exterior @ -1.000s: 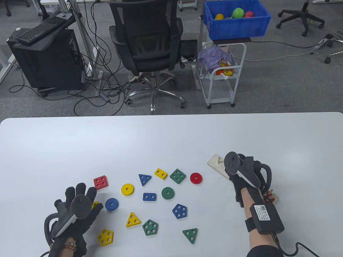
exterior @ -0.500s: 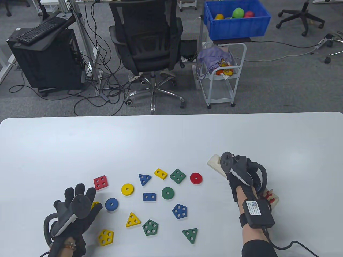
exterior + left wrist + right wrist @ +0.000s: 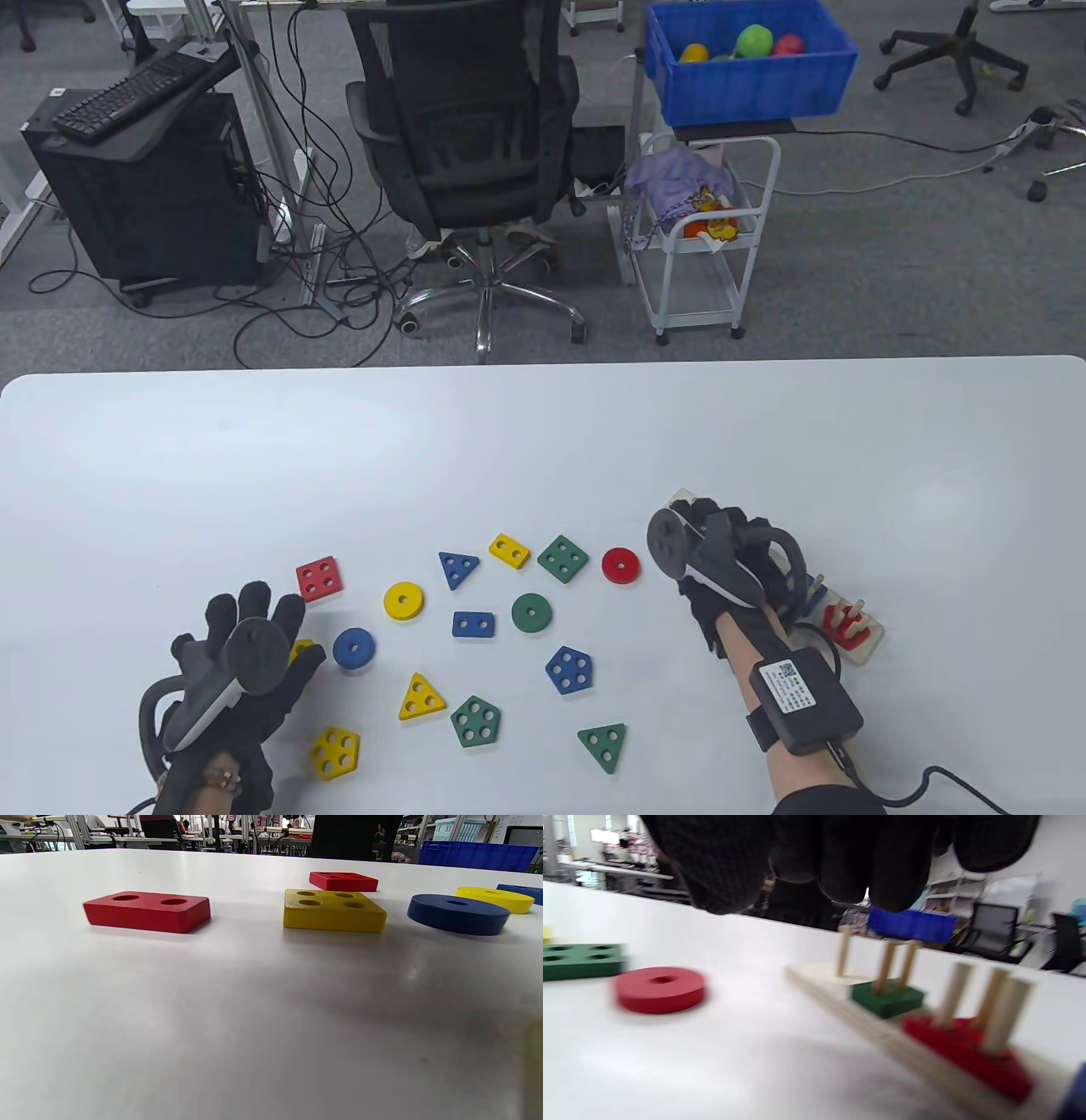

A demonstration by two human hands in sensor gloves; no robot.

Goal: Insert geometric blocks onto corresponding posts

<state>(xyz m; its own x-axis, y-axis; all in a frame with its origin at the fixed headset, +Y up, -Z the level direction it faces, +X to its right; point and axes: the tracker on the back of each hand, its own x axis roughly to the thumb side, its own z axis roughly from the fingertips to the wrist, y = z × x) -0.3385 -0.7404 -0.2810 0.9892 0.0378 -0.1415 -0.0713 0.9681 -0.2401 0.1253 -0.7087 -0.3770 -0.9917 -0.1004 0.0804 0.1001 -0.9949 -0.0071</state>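
Table view, lower right: right hand (image 3: 730, 564) sits over the near-left part of the wooden peg board (image 3: 865, 647), which runs diagonally from mid-right toward lower right. Right wrist view is blurred; gloved fingers (image 3: 848, 861) hang curled from the top edge, above the board (image 3: 840, 991). Whether they hold anything cannot be told. On the board: a green two-hole block (image 3: 886, 999) seated on two pegs, a red triangle (image 3: 967, 1056) seated on three pegs beside it, one bare single peg (image 3: 844, 950) at the far end. A red ring (image 3: 660, 989) lies on the table left of the board, a green four-hole square (image 3: 581, 961) further left.

Lower left of the table view: left hand (image 3: 242, 671), fingers spread flat and apart, gripping nothing, partly covering a yellow block. Left wrist view shows no fingers; ahead lie a red two-hole rectangle (image 3: 147, 911), a yellow four-hole square (image 3: 333, 910), a blue ring (image 3: 458, 913), a red four-hole square (image 3: 343, 881) behind.

Loose blocks are scattered across the centre of the white table (image 3: 543, 441) between the two hands.
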